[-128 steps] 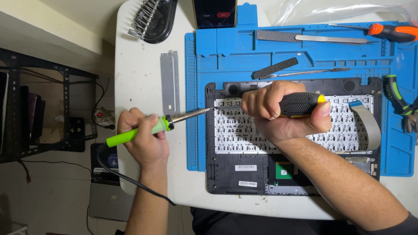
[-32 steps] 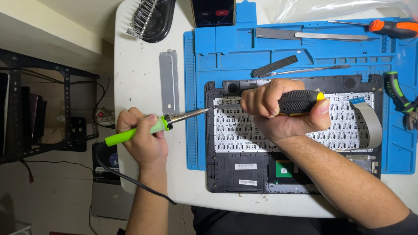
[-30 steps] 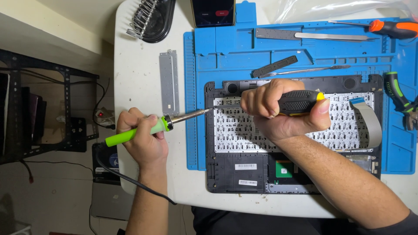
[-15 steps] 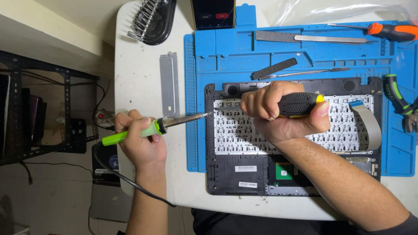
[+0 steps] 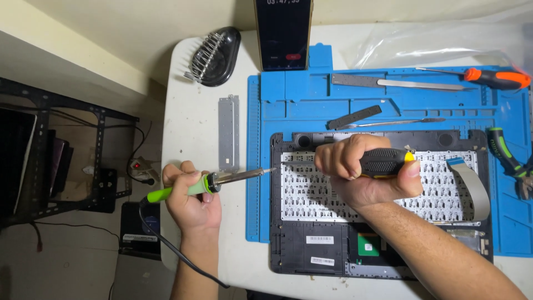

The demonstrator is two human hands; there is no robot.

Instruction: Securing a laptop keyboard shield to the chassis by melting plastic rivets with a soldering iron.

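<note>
While the left hand (image 5: pixel 191 203) is closed around the green grip of a soldering iron (image 5: pixel 214 182), its metal tip reaches toward the left edge of the opened laptop base (image 5: pixel 383 205) without, as far as I can tell, quite touching it. The right hand (image 5: pixel 366 178) is wrapped in a fist about a tool with a black handle and yellow end (image 5: pixel 386 163), pressed down over the pale metal backing of the keyboard; what its working end does is hidden under the fingers. The laptop base lies on a blue mat (image 5: pixel 388 94) on the white table (image 5: pixel 191 128).

The iron looks light and stiff, best held well back on the green sleeve, since the bare barrel would be hot; its black cord (image 5: pixel 177 250) trails off the table's near edge and could tug at it. The keyboard backing seems thin and easily bent, and the flat grey ribbon cable (image 5: pixel 472 186) at its right end looks soft and fragile, so I would hold the base by its thick black frame.

Further off lie a grey metal strip (image 5: pixel 228 133), a coiled iron stand (image 5: pixel 214 55), an orange-handled screwdriver (image 5: pixel 488 76), tweezers (image 5: pixel 405 83) and green-handled pliers (image 5: pixel 508 161).
</note>
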